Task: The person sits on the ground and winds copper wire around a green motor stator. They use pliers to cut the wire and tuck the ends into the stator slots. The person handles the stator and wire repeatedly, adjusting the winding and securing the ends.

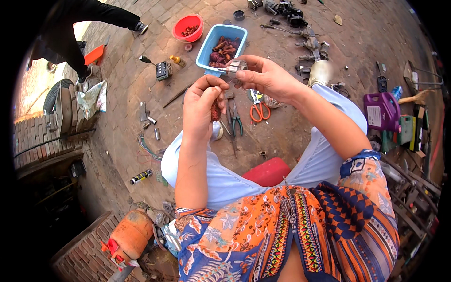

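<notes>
Above rough brown stone paving, the right hand grips a stubby, ridged cylinder of silvery metal, while the left hand, curled closed, holds a reddish-brown copper-wire bundle. Just beyond, a glossy pale-blue rectangular plastic tub contains coarse, twisted, rust-red wire coils.

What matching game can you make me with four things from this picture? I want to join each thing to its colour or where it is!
Things:
1. Ridged metal part
2. Scissors
3. Jug
4. Rectangular tub

Colours and places:
A. Purple
B. Light blue
C. Held in the person's right hand
D. On the ground, with orange handles

Right pairs: 1-C, 2-D, 3-A, 4-B.
</notes>
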The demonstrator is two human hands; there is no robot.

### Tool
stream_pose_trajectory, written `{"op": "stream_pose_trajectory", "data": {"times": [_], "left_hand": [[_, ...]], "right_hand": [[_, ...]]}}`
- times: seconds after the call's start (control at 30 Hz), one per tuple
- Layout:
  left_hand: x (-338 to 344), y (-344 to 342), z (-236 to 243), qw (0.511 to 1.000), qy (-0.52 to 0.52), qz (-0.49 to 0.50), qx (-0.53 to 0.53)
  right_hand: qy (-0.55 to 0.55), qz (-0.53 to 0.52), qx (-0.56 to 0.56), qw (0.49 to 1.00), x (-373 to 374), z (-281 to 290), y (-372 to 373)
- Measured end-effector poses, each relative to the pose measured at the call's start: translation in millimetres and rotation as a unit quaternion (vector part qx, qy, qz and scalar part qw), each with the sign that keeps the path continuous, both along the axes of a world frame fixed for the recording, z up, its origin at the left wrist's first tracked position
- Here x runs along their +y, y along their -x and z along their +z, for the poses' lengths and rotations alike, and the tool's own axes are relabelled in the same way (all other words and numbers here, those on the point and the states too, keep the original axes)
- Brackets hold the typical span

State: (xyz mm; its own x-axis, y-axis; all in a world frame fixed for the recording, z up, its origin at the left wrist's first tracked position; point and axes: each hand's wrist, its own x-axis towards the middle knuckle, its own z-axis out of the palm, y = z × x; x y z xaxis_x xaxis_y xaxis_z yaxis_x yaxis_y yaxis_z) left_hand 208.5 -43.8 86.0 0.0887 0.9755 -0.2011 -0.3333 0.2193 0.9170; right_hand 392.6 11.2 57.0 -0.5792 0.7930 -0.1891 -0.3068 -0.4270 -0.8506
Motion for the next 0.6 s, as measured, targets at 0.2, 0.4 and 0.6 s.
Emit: {"op": "stream_pose_trajectory", "data": {"times": [0.2,0.4,0.6], "left_hand": [[1,3,1,1.0,0.004,0.01,-0.005],[4,19,3,0.99,-0.002,0.063,-0.124],[3,19,4,0.986,-0.022,0.055,-0.158]], "right_hand": [[0.091,-0.035,0.104,0.99,6,-13,1],[0.064,-0.02,0.052,0.996,6,-9,3],[-0.134,0.022,-0.154,0.979,1,-5,3]]}}
